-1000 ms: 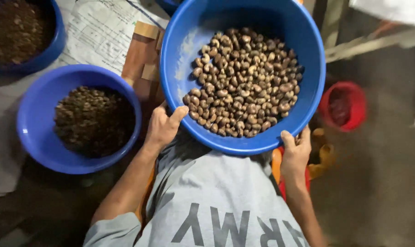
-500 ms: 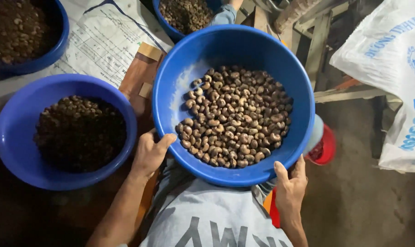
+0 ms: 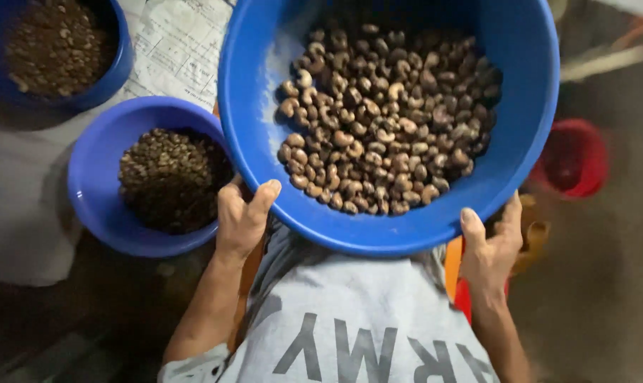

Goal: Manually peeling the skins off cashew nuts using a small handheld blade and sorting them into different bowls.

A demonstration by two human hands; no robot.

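**Basin of nuts held in both hands**

Left hand [image 3: 242, 216] clamped on the near-left rim of the basin [image 3: 534, 106]: thumb hooked over the lip and inside, fingers [image 3: 230, 206] curled under and mostly hidden. Basin itself raised in front of the chest, above a grey shirt [image 3: 350, 312], touching nothing but the two hands. Nuts [image 3: 385, 120] pale brown and curved, heaped in the bottom and banked toward the near wall. Right hand [image 3: 490, 245] clamped on the near-right rim, thumb pressed up along the outer wall, remaining fingers below and out of sight.

To hold it well, by the look of it: grip both sides evenly, thumbs firm on the lip. Watch the near edge, since the heap lies closest to it and loose nuts roll easily. Tilt slowly, if at all, and never let one hand go slack with the load this wide.

Around it, from the left: a pale cloth [image 3: 16, 234] spread over a low surface. At top left a second blue tub [image 3: 119, 64] of dark brown bits, on a printed sheet [image 3: 176, 50]. Just beside the left hand, a smaller blue bowl [image 3: 94, 191] of darker pieces [image 3: 169, 177], partly tucked under the basin's rim. Far right, a red pot [image 3: 573, 157], blurred, on a dim bare floor [image 3: 605, 298]. Low light, much in shadow.
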